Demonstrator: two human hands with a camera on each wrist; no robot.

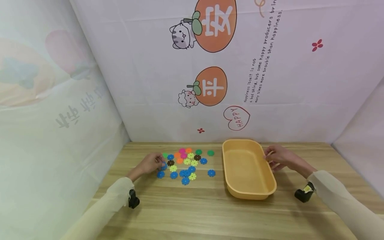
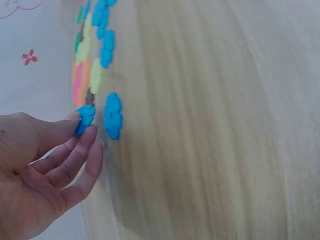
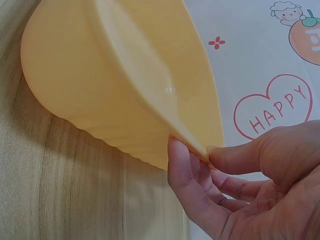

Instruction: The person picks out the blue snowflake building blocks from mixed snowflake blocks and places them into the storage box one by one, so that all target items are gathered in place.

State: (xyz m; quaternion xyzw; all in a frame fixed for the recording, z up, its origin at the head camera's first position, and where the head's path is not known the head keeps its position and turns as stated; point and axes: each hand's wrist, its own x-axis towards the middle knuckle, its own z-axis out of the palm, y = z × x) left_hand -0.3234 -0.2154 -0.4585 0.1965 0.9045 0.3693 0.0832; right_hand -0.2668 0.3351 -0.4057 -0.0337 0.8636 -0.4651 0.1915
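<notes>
blue disc [image 2: 86,117], pinched; yellow tray [image 1: 247,170], held at the rim

dial: head view, twelve o'clock towards the printed wall [image 1: 168,110].

item one: blue disc, notched round the edge. place: nine o'clock side of the mixed disc spread, on the table [image 1: 180,210] or just over it; which of the two cannot be told. held by the left hand [image 1: 151,162], thumb and fingertip parted only by the disc, remaining fingers loosely curved. handling, as judged: very light, thin, stiff plastic, smooth-faced; apt to skid when pressed at one edge. best hold: thumb and fingertip on opposite faces, near the rim.

item two: second blue disc [image 1: 161,174], flat on the table, just beside the held one towards half past six. loose.

item three: overlapping blue discs [image 1: 186,173], five o'clock side of the left hand. probably awkward to part; one edge wants lifting first.

item four: yellow tray, upright, well apart from the held disc, at its three o'clock. right hand [image 1: 279,157] pinches the rim at the tray's two o'clock, thumb and fingers closed to the rim's thickness. handling, as judged: light for its bulk, walls slightly flexible, surface glossy. best hold: the turned-out rim.
</notes>
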